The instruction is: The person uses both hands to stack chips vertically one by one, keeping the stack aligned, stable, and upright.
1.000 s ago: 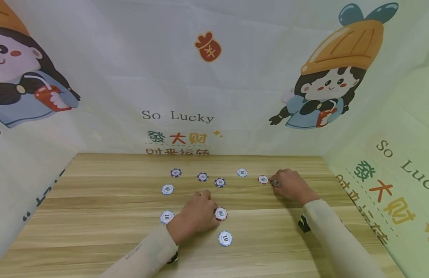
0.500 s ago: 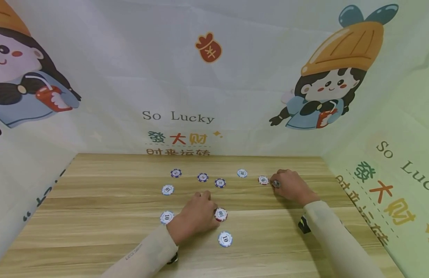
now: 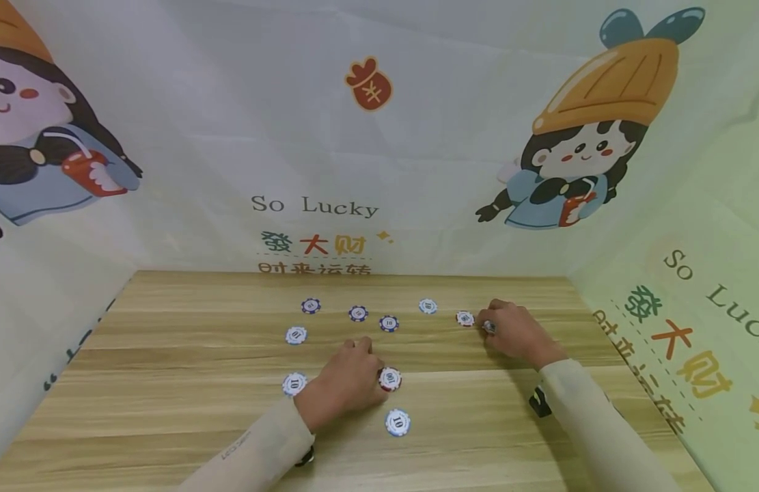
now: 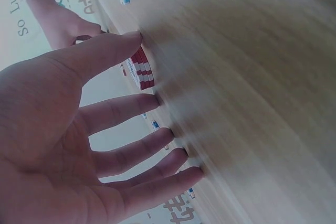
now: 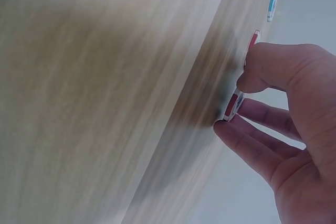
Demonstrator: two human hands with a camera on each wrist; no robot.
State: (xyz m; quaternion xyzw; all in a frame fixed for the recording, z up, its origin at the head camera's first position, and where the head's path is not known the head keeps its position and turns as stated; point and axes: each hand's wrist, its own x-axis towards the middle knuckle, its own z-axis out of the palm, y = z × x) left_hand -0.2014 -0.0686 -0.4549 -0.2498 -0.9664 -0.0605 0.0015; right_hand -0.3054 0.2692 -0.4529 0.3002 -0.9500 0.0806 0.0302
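My left hand point(image 3: 348, 379) rests with its fingertips on the table, its fingers loosely extended in the left wrist view. Just beside its thumb and index finger lies a short stack of red-and-white poker chips point(image 3: 390, 379), marked 100, whose striped edge shows between those two fingertips in the left wrist view. At the far right, my right hand point(image 3: 514, 331) pinches a red-and-white poker chip point(image 5: 233, 104) between thumb and fingers, low over the wood. Another red-and-white chip point(image 3: 465, 318) lies flat just left of the right hand.
Dark blue chips point(image 3: 358, 313) lie in the back row, near a light blue chip point(image 3: 428, 306). Light blue chips marked 10 lie at the left point(image 3: 294, 384) and in front point(image 3: 397, 422). A printed cloth backdrop point(image 3: 231, 137) walls in the wooden table point(image 3: 170, 424).
The chip in the right hand tilts slightly, with the fingers shifting a little around it. The left hand and the chips on the table stay put.
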